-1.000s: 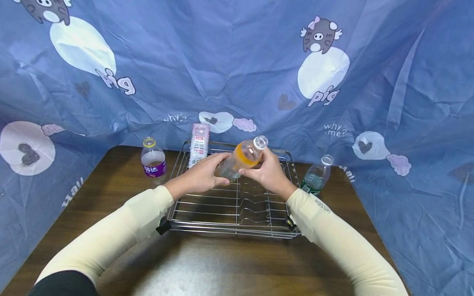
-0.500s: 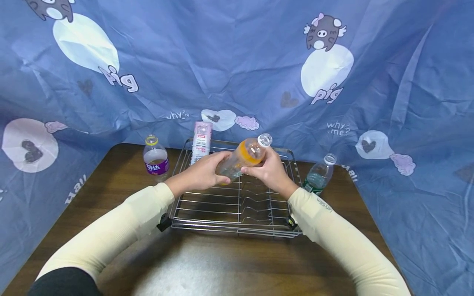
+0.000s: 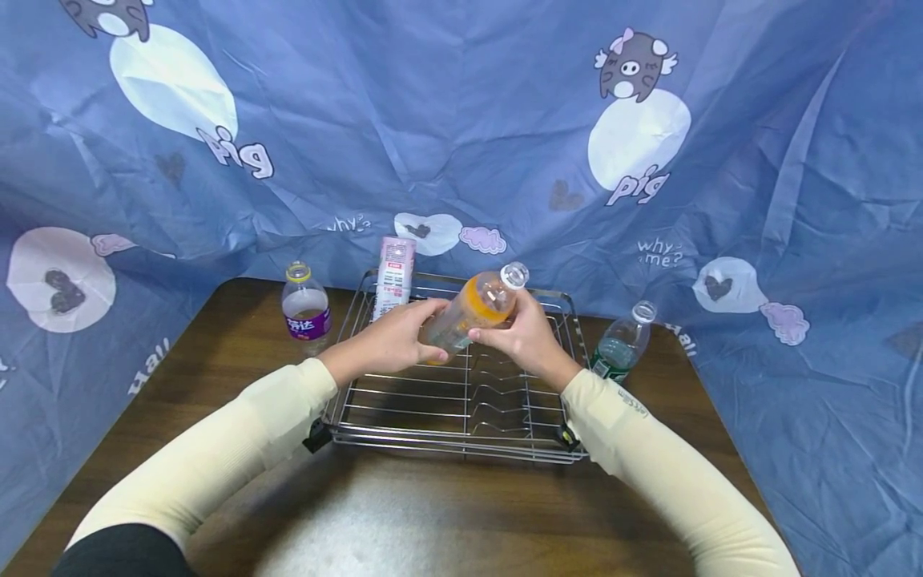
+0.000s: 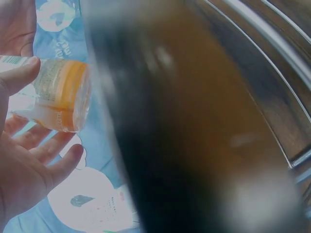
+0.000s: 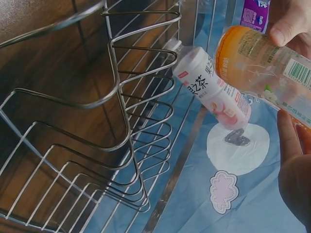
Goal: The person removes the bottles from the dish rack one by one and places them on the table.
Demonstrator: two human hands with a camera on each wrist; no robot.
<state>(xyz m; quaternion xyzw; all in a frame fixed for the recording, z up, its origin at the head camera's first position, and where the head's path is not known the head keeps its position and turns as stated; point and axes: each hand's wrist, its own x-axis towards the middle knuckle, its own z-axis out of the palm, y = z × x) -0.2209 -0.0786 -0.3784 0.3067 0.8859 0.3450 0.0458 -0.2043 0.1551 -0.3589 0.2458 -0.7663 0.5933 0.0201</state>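
Observation:
A clear, open-necked plastic bottle with an orange band (image 3: 479,300) is held tilted above the wire rack, its neck up and to the right. My left hand (image 3: 392,340) grips the lower end, thumb on the near side. Round the upper part, below the neck, my right hand (image 3: 528,336) holds it. The bottle's base (image 4: 81,99) shows in the left wrist view, with left-hand fingers (image 4: 46,145) curved around it. Beside the left hand, a pink-and-white bottle (image 3: 394,272) stands upside down in the rack (image 3: 404,438); its printed label (image 5: 209,85) appears in the right wrist view.
A yellow-necked bottle with a purple label (image 3: 306,312) stands on the wooden table (image 3: 433,513), left of the rack. To the right is a clear bottle with a green label (image 3: 622,349), partly hidden by the right forearm. A blue patterned cloth (image 3: 461,144) hangs behind.
The whole scene shifts slightly as the head view moves. Both hands keep the same grip on the tilted bottle, and its pose over the rack is nearly unchanged.

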